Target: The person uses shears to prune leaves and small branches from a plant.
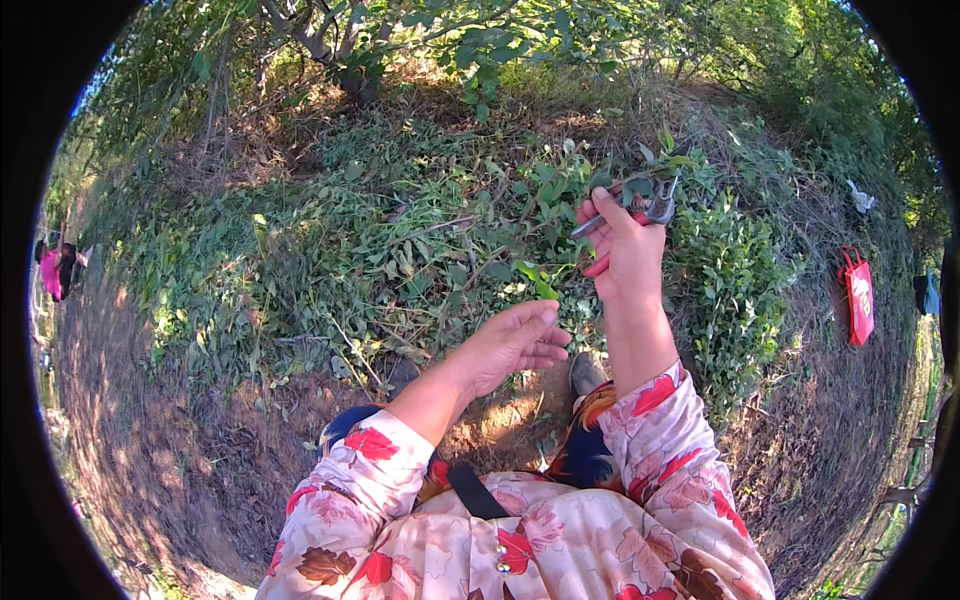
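Observation:
My right hand (630, 232) holds a pair of pruning shears (658, 206) with red grips and metal blades, along with a leafy stem (645, 176) near the thumb. To its lower left, my left hand (517, 341) reaches over the cut greenery with fingers partly curled. A bright green leaf (538, 281) shows just above its fingertips; whether the fingers touch it I cannot tell. Below and beyond both hands lies a broad heap of leafy cuttings (420, 255) with thin twigs.
A red bag (857, 296) is at the right, with a white scrap (861, 197) above it. Upright leafy shoots (731, 285) grow right of my forearm. A small tree (358, 75) rises at the top. A person in pink (51, 271) is far left. My shoes are at the heap's near edge.

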A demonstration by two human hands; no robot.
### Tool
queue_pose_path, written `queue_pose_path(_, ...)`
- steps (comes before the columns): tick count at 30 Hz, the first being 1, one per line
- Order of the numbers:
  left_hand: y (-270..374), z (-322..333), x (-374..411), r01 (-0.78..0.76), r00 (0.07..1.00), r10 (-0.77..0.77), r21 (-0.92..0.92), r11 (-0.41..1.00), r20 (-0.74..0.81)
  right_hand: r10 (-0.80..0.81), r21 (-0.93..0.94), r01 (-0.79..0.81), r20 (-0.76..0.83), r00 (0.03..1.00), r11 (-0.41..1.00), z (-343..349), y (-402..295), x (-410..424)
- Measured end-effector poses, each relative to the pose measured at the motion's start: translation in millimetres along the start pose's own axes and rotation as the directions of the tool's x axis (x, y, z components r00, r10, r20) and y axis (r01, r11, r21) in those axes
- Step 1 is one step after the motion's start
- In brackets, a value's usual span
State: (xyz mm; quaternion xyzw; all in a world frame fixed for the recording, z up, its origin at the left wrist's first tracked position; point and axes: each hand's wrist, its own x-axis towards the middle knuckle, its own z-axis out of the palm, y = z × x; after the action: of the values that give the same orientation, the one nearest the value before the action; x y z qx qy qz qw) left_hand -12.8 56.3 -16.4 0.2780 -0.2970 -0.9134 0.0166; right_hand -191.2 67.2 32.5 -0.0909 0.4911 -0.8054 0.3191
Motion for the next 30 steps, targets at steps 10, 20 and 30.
queue_pose_path(10, 35, -19, 0, -0.637, 0.769, 0.588, -0.239, 0.732, -0.249, 0.206, 0.002, -0.206, -0.015, 0.978, 0.979, -7, 25, -9)
queue_pose_path(20, 49, -26, -18, -0.669, 0.728, 0.587, -0.178, 0.722, -0.354, 0.288, 0.094, -0.296, 0.092, 0.953, 0.951, 3, 36, -34)
queue_pose_path(30, 85, -65, -49, -0.746, 0.657, 0.690, -0.129, 0.653, -0.304, 0.258, -0.078, -0.251, 0.102, 0.961, 0.965, -10, 16, -32)
